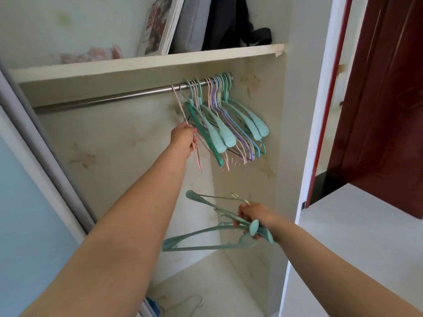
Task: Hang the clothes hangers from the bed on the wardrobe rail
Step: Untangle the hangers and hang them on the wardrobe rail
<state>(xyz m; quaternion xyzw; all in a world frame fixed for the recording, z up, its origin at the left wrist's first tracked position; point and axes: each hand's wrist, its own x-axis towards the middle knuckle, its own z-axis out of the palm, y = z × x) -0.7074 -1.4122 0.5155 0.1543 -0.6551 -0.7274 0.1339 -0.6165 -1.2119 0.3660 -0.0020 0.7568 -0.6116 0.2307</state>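
Observation:
A steel wardrobe rail [114, 97] runs under a white shelf. Several teal, pink, purple and blue hangers [229, 124] hang bunched at its right end. My left hand [183, 138] reaches up and grips a thin pink hanger [179, 104] whose hook sits over the rail, just left of the bunch. Lower down, my right hand [254, 217] holds a bundle of teal hangers [206, 239] that stick out to the left, in front of the wardrobe's open compartment.
The white shelf [146, 62] above the rail carries a picture frame, grey and black bags and pink cloth. A sliding door frame [45, 156] stands at the left. The wardrobe's side panel [304, 133] and a dark red door [377, 110] are at the right. A clear hanger lies on the wardrobe floor [183, 303].

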